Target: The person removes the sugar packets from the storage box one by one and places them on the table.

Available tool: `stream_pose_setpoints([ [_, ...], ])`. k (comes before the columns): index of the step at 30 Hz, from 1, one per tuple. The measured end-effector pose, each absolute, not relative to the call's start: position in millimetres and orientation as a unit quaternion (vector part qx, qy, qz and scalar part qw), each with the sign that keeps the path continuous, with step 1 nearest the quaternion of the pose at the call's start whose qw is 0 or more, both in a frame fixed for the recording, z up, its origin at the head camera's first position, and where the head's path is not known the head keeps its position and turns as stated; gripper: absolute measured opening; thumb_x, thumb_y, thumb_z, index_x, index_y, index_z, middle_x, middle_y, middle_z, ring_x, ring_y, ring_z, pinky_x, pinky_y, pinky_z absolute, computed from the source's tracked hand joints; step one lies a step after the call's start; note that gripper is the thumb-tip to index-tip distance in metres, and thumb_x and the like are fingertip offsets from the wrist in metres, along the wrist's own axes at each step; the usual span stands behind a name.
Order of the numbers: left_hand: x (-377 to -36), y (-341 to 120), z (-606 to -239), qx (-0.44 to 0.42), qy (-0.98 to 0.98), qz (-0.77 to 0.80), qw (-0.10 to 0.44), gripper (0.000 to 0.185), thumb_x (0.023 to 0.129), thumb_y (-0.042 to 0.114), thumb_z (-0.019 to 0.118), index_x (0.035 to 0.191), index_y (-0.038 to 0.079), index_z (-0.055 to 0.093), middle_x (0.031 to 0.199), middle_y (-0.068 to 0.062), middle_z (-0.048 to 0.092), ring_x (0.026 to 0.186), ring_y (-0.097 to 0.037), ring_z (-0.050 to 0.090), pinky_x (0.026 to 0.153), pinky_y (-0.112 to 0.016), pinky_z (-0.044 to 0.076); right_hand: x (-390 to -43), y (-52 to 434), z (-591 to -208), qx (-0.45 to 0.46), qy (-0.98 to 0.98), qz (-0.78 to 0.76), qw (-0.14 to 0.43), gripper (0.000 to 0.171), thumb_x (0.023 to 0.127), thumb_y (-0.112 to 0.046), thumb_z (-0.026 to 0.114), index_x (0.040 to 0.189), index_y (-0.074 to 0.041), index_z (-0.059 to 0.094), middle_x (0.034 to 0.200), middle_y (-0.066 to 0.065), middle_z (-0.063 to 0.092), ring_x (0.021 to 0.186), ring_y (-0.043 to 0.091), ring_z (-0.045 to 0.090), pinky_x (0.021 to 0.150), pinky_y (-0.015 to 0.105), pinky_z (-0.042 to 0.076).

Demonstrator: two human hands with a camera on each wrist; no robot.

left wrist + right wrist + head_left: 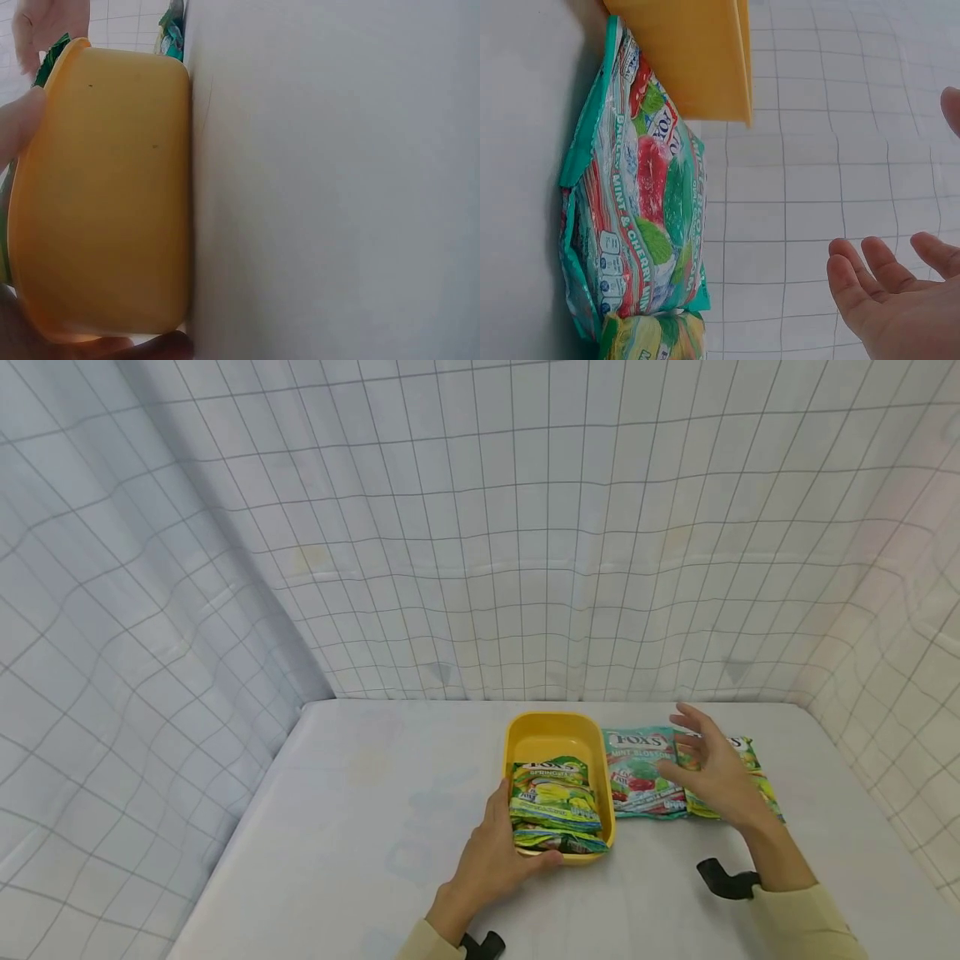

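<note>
A yellow plastic bin (pixel 555 720) stands on the table with several Fox's candy bags (pixel 555 793) in its near part; the top one is green and yellow. My left hand (pixel 491 856) grips the bin's near left corner, fingers along the left wall and thumb at the front rim. To the bin's right lies a teal Fox's mint candy bag (pixel 637 768). Beside that one is a yellow-green Fox's bag (pixel 761 777), partly hidden by my right hand (pixel 716 772). Raised over these two bags, the right hand has its fingers spread and holds nothing.
White table (pixel 360 827) extends to the left of the bin. Grid-patterned white curtains (pixel 480 568) hang at the back and both sides. Black wrist straps (pixel 727 881) sit on both wrists.
</note>
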State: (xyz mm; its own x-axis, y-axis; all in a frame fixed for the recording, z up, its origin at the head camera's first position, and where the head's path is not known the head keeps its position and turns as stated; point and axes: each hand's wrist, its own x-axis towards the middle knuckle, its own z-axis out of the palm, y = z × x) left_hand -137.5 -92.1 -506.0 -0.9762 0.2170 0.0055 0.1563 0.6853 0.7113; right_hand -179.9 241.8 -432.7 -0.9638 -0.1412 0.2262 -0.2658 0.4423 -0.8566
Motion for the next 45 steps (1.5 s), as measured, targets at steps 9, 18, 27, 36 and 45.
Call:
stream_pose_setpoints([
  [9, -137, -92, -506, 0.104, 0.915, 0.387, 0.042, 0.131, 0.075, 0.078, 0.072, 0.164, 0.009, 0.005, 0.159, -0.015, 0.031, 0.119, -0.040, 0.059, 0.092, -0.054, 0.051, -179, 223, -433, 0.134, -0.826, 0.547, 0.036, 0.092, 0.094, -0.015, 0.077, 0.163, -0.010, 0.016, 0.158, 0.022, 0.033, 0.139, 0.050, 0.038, 0.108, 0.066, 0.031],
  [18, -138, -91, -506, 0.104, 0.915, 0.387, 0.044, 0.130, 0.075, 0.078, 0.072, 0.164, 0.010, 0.005, 0.159, -0.015, 0.031, 0.119, -0.041, 0.059, 0.092, -0.055, 0.051, -181, 211, -434, 0.147, -0.822, 0.549, 0.035, 0.091, 0.095, -0.017, 0.075, 0.164, -0.014, 0.016, 0.158, 0.022, 0.033, 0.139, 0.052, 0.038, 0.105, 0.069, 0.033],
  [27, -139, -92, -505, 0.109, 0.915, 0.387, 0.041, 0.130, 0.076, 0.076, 0.073, 0.164, 0.010, 0.004, 0.161, -0.015, 0.029, 0.120, -0.041, 0.058, 0.092, -0.054, 0.050, -184, 201, -429, 0.133, -0.824, 0.550, 0.026, 0.091, 0.096, -0.029, 0.074, 0.164, -0.017, 0.015, 0.160, 0.019, 0.033, 0.139, 0.048, 0.040, 0.104, 0.070, 0.035],
  [36, -140, -93, -507, 0.109, 0.916, 0.385, 0.035, 0.132, 0.074, 0.080, 0.071, 0.164, 0.010, 0.005, 0.159, -0.015, 0.032, 0.119, -0.039, 0.059, 0.092, -0.053, 0.051, -184, 186, -424, 0.139, -0.813, 0.565, 0.014, 0.084, 0.101, -0.027, 0.067, 0.164, -0.017, 0.013, 0.161, 0.020, 0.031, 0.139, 0.047, 0.040, 0.104, 0.066, 0.038],
  [45, -139, -93, -507, 0.110, 0.915, 0.385, 0.038, 0.131, 0.075, 0.079, 0.071, 0.164, 0.009, 0.006, 0.159, -0.015, 0.032, 0.118, -0.037, 0.059, 0.093, -0.053, 0.051, -183, 170, -429, 0.127, -0.810, 0.572, -0.018, 0.085, 0.103, -0.036, 0.063, 0.165, -0.015, 0.009, 0.162, 0.024, 0.027, 0.142, 0.048, 0.036, 0.101, 0.064, 0.042],
])
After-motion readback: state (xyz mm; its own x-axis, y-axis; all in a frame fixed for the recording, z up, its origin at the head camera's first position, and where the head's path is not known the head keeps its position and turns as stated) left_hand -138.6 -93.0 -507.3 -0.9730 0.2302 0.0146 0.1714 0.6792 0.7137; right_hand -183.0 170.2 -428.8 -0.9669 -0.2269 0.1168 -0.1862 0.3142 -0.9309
